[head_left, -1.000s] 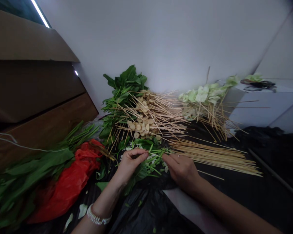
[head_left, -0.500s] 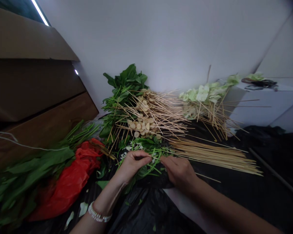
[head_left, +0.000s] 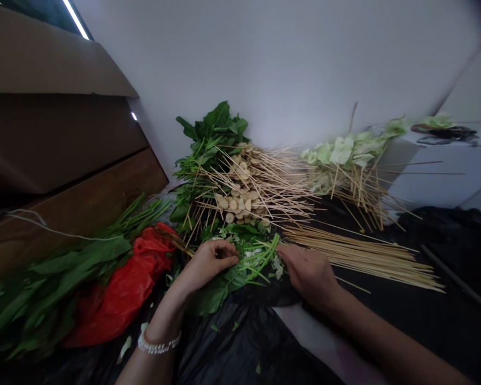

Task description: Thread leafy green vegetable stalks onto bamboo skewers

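Observation:
My left hand (head_left: 213,261) is at the left edge of a small heap of green leaf stalks (head_left: 260,262). Its thumb and forefinger are drawn together, and I cannot make out what is between them. Across the heap, my right hand (head_left: 308,271) is closed with its fingertips beside the stalk ends; its grip is hidden. Broad green leaves (head_left: 212,294) lie under and below the left hand. Small white pieces (head_left: 279,267) show among the stalks. Just behind the right hand lies a bundle of bare wooden skewers (head_left: 369,259).
Behind are skewered pale round slices (head_left: 240,200), leafy greens (head_left: 216,128) and skewered cabbage pieces (head_left: 342,151) against the wall. A red plastic bag (head_left: 124,299) and large leafy stems (head_left: 52,289) lie left, beside a cardboard box (head_left: 56,139). Black plastic (head_left: 240,342) covers the surface.
My hands have moved apart from their near-meeting over the stalks, the left drawing back leftward. More of the stalks shows between them. The whole view has shifted slightly.

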{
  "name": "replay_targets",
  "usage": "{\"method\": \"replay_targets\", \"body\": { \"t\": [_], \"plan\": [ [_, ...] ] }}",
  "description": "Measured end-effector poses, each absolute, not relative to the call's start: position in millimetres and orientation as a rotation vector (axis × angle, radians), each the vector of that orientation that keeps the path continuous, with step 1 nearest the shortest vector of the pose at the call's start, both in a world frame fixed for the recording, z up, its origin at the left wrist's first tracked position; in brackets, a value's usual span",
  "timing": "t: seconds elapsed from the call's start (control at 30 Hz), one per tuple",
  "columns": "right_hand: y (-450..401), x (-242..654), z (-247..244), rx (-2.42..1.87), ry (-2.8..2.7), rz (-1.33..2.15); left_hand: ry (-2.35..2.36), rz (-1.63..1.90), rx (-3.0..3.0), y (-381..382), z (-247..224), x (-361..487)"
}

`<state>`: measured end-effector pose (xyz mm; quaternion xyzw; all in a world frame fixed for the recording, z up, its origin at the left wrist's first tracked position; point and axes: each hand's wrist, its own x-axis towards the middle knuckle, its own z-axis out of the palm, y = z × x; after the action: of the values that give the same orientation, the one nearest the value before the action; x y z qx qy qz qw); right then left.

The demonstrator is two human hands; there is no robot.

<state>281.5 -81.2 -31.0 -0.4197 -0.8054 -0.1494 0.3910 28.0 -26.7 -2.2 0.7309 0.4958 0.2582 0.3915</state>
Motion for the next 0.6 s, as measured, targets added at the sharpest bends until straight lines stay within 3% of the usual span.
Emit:
{"method": "replay_targets", "body": {
  "t": [0.33,0.47,0.6],
  "plan": [
    [-81.7,280.2,-31.5,-1.063,-2.057,-0.351,1.354,0.102,2.129,-31.9,-5.6,15.3],
    [-82.8,279.0,-30.5,-1.073,-2.062,-0.364,1.237,0.238,2.048,-31.2,-1.6,15.3],
    [-83.3,277.8,-31.2,-1.057,-2.058,-0.342,1.141,0.667,1.795,-31.2,6.9,23.6]
  ]
}}
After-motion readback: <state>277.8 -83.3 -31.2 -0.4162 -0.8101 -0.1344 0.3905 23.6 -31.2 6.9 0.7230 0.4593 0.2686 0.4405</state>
